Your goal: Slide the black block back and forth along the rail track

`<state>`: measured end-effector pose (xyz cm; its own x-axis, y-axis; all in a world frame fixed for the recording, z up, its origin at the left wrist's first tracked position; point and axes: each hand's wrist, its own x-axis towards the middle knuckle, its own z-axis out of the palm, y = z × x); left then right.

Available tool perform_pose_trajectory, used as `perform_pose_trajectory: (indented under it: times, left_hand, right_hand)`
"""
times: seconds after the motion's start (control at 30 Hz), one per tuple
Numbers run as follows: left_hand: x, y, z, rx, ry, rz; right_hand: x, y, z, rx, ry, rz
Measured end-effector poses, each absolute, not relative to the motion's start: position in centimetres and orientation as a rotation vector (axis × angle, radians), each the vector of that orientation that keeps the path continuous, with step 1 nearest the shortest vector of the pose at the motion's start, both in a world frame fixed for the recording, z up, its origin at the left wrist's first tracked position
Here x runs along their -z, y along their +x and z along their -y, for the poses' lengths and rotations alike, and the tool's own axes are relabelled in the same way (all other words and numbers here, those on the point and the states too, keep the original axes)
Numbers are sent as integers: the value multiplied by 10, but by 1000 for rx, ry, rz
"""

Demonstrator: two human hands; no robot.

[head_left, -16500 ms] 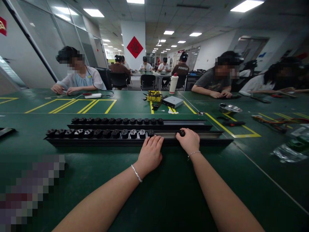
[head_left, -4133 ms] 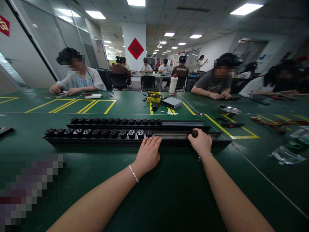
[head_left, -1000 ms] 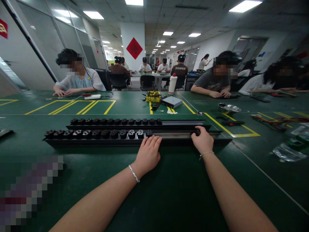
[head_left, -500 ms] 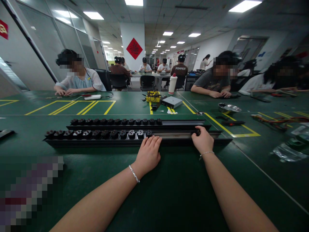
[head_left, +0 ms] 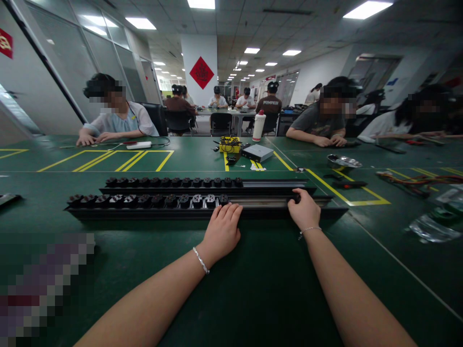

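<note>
Two long black rails lie side by side across the table; the near rail (head_left: 144,213) is in front of the far rail (head_left: 275,184). Several round black socket modules (head_left: 197,200) line the near rail's left part, and similar modules (head_left: 176,182) fill the left of the far one. My left hand (head_left: 223,226) rests with its fingers stretched over the near rail's front edge, beside the last module (head_left: 224,198) of the row. Farther right, my right hand (head_left: 304,209) pinches a separate black socket module (head_left: 296,197) at the rail's channel; fingers partly hide it.
Beyond the rails stand a yellow box (head_left: 229,144) with black cables, a grey box (head_left: 257,153) and a white bottle (head_left: 258,126). To the right are a metal bowl (head_left: 343,161), coloured wires (head_left: 408,179) and clear plastic bags (head_left: 436,226). Co-workers sit across the table.
My hands and the rails stay practically where they were. A co-worker's hand at the far left has shifted slightly left, and a standing person in the background has changed posture.
</note>
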<state>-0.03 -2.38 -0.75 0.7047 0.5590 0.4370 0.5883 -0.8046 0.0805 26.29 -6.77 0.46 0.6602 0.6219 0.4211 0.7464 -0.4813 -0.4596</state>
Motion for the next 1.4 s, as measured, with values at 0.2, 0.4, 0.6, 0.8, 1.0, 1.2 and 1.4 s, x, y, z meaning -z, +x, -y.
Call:
perform_pose_trajectory:
  times: [0.2,0.4,0.6,0.8,1.0,1.2,1.4]
  left_hand:
    - [6,0,25,696,-2837,959]
    - [7,0,25,684,-2821,953]
    - [7,0,25,681,-2828,946]
    - [7,0,24,697,-2835,952]
    - [7,0,25,694,-2831,958]
    - [6,0,25,692,-2839,949]
    - [7,0,24,685,-2826,951]
  right_hand:
    - [-5,263,67,257,-2235,1050]
    - [-4,262,67,264,-2231,1051]
    - [-2,263,67,249,-2230,1048]
    - [-2,263,67,266,-2215,1057]
    - [0,265,67,281,-2225,1059]
    - [3,269,70,347,-2261,1008]
    - [1,270,70,332,-2289,1008]
